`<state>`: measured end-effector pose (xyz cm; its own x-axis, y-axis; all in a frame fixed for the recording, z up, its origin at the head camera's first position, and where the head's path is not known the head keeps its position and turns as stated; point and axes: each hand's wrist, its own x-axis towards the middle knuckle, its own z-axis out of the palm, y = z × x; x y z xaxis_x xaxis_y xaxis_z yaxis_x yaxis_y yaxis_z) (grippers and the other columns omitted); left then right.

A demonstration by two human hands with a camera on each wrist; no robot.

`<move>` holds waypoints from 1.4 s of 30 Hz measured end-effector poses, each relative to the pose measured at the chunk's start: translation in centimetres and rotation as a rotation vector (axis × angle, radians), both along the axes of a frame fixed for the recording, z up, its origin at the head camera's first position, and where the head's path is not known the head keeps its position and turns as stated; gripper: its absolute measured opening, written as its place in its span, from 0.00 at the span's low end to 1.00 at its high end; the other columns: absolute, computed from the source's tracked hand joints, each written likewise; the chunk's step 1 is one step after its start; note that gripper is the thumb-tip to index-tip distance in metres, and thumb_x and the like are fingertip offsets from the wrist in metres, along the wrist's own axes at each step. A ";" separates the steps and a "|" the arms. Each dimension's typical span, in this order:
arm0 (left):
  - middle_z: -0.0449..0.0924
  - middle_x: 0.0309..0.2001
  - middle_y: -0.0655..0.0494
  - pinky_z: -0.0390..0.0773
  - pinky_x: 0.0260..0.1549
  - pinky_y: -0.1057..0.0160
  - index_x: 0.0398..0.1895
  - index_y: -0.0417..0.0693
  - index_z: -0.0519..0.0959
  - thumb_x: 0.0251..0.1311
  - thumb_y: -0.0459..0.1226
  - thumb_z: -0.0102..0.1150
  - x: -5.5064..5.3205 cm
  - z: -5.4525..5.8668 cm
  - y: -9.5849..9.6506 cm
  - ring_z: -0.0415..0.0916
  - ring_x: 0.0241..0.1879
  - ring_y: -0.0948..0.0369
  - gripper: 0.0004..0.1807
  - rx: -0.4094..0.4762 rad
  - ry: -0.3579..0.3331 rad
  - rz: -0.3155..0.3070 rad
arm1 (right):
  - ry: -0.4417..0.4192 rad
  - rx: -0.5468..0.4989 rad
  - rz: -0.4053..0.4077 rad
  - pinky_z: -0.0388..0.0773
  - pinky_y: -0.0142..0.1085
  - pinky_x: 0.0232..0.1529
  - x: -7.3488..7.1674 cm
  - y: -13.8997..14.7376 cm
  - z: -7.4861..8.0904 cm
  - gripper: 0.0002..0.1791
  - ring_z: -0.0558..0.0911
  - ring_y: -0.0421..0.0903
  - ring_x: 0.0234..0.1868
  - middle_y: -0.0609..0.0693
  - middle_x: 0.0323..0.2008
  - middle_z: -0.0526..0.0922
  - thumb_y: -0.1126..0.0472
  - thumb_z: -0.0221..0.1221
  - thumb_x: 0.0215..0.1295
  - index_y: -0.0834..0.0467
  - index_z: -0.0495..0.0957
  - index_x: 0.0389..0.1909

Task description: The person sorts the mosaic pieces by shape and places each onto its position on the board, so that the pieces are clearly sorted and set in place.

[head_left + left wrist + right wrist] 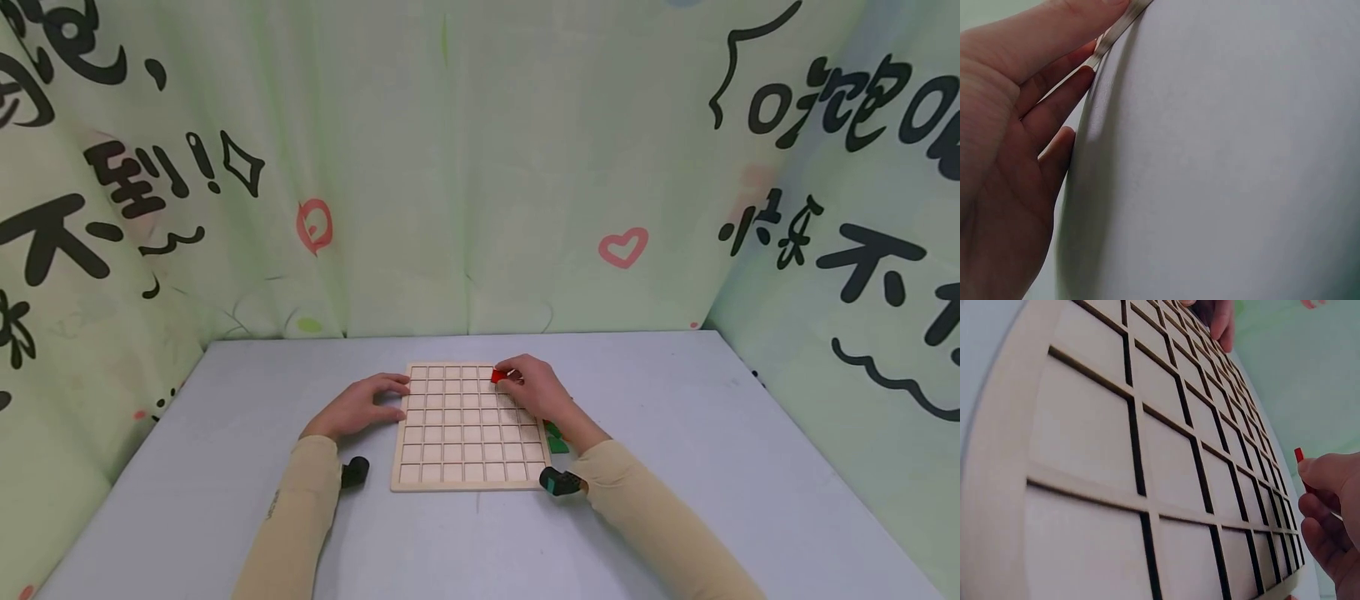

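A pale wooden grid board (450, 433) with rows of square recesses lies flat on the table. My right hand (538, 390) is over the board's far right part and pinches a small red tile (496, 377) between thumb and fingers. In the right wrist view, the red tile (1299, 456) stands edge-on in that pinch, above the board's frame. My left hand (363, 406) rests against the board's left edge. Its fingers (1060, 103) look loosely extended along the rim in the left wrist view.
Green tiles (557, 442) lie beside the board's right edge, partly hidden by my right forearm. Under everything is a white table (262, 400), with printed pale green curtains (480, 208) at its back and sides. A bit of red shows at the right wrist view's bottom edge.
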<state>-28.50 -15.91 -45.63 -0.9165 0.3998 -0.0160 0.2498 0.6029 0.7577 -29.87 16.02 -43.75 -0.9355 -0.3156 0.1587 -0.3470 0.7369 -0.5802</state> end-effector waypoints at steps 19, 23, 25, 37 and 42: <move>0.69 0.68 0.56 0.57 0.69 0.46 0.54 0.48 0.80 0.57 0.40 0.70 -0.3 -0.2 0.1 0.56 0.71 0.50 0.21 -0.006 -0.012 0.012 | 0.017 0.037 0.222 0.79 0.39 0.49 0.6 -5.3 -0.3 0.13 0.79 0.48 0.46 0.54 0.45 0.82 0.65 0.62 0.65 0.63 0.82 0.49; 0.69 0.68 0.56 0.57 0.69 0.46 0.54 0.49 0.81 0.56 0.41 0.70 -0.2 -0.2 0.1 0.56 0.71 0.50 0.21 -0.001 -0.018 0.013 | -0.017 0.060 0.218 0.78 0.38 0.48 0.7 -5.8 -0.5 0.13 0.77 0.46 0.45 0.51 0.44 0.80 0.64 0.62 0.65 0.61 0.82 0.50; 0.69 0.67 0.56 0.57 0.69 0.46 0.54 0.49 0.81 0.56 0.41 0.70 -0.3 -0.3 0.1 0.57 0.71 0.51 0.21 0.000 -0.021 0.015 | -0.024 0.069 0.219 0.77 0.37 0.48 0.7 -5.9 -0.6 0.13 0.77 0.46 0.44 0.51 0.45 0.80 0.63 0.62 0.66 0.60 0.82 0.50; 0.69 0.67 0.56 0.58 0.69 0.47 0.54 0.48 0.80 0.56 0.41 0.70 -0.3 -0.3 0.0 0.57 0.71 0.51 0.21 0.006 -0.021 0.012 | 0.035 0.084 0.229 0.78 0.39 0.48 0.7 -6.2 -0.9 0.12 0.78 0.47 0.44 0.52 0.45 0.82 0.65 0.62 0.65 0.60 0.83 0.48; 0.69 0.67 0.56 0.58 0.69 0.48 0.54 0.48 0.80 0.56 0.41 0.70 -0.3 -0.3 0.1 0.57 0.71 0.51 0.22 0.005 -0.021 0.014 | 0.041 0.087 0.222 0.78 0.39 0.48 0.8 -6.2 -0.8 0.12 0.79 0.47 0.44 0.52 0.45 0.83 0.65 0.62 0.64 0.60 0.84 0.48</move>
<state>-28.75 -15.81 -45.88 -0.9213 0.3875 -0.0331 0.2259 0.6024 0.7656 -29.03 9.79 -44.59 -0.8348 -0.5272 0.1583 -0.5283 0.6864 -0.4998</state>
